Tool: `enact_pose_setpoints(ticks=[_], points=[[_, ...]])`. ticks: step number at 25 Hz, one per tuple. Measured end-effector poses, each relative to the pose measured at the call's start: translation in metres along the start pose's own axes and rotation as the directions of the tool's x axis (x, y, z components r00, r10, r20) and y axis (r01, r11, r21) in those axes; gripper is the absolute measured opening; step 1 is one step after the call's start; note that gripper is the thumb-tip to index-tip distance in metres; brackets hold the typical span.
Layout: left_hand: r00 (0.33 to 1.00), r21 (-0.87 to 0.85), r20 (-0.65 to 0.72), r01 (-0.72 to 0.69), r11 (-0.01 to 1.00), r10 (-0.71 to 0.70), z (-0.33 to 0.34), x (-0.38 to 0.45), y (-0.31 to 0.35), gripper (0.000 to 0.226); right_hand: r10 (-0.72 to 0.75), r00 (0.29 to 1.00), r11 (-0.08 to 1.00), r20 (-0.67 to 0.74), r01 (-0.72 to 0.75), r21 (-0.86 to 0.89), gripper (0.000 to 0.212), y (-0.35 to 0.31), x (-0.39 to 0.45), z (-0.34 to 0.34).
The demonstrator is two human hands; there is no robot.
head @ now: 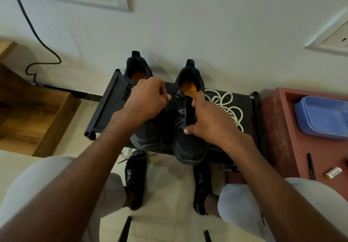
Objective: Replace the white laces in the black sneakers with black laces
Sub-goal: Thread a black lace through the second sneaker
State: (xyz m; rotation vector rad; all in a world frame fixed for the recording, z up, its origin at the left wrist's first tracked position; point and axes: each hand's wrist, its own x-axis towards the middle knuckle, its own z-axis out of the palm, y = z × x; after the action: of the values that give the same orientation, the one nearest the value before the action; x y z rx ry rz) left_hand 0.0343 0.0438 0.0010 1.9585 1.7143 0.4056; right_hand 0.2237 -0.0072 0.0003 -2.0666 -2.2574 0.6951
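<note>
Your two black sneakers stand side by side on a low black rack (105,106), heels toward the wall at 12 o'clock, orange insoles showing. Your left hand (145,100) is curled into a fist over the left sneaker (143,138), pinching a thin black lace (130,89) near the tongue. Your right hand (209,121) grips the matte, fabric-textured right sneaker (190,147), fingers curled at the eyelets, thumb pressed on the upper. At 3 o'clock of the right sneaker, the white laces (226,104) lie in loose, rope-like coils on the rack. Further toward 3 o'clock, a reddish table (275,128) carries a rounded blue plastic box (323,115), a pen (311,166) and a battery (334,173).
</note>
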Motion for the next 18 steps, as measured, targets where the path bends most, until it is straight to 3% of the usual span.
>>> enact_pose_setpoints(ticks=[2,4,7,8,11,14,18], points=[[1.000,0.010,0.008,0.000,1.000,0.000,-0.001,0.000,-0.001,0.020,-0.088,0.990,0.993,-0.111,0.097,0.074,0.042,-0.010,-0.005,-0.004],[1.000,0.055,0.013,0.004,0.998,-0.005,-0.002,-0.002,0.001,0.018,-0.175,0.982,0.981,-0.067,0.179,0.069,0.020,-0.016,-0.011,-0.002],[0.997,0.218,0.067,0.020,0.976,-0.035,-0.001,-0.004,0.005,0.013,-0.193,0.959,0.980,0.210,0.201,-0.017,0.022,-0.019,-0.017,0.012],[0.996,0.263,0.081,0.018,0.965,-0.041,0.000,-0.006,0.006,0.014,-0.179,0.955,0.981,0.237,0.191,-0.029,0.020,-0.020,-0.017,0.015],[0.999,0.315,0.032,0.025,0.949,-0.037,0.001,-0.008,0.007,0.016,-0.130,0.975,0.990,0.179,0.138,-0.034,0.022,-0.022,-0.013,0.018],[0.999,0.200,-0.033,0.004,0.980,0.002,0.001,-0.006,0.009,0.015,-0.087,0.985,0.995,0.149,0.095,-0.043,0.032,-0.025,-0.011,0.021],[0.996,0.052,-0.048,-0.072,0.996,0.075,0.003,-0.006,0.015,0.010,-0.085,0.996,0.996,0.014,0.085,-0.024,0.017,-0.023,-0.011,0.013]])
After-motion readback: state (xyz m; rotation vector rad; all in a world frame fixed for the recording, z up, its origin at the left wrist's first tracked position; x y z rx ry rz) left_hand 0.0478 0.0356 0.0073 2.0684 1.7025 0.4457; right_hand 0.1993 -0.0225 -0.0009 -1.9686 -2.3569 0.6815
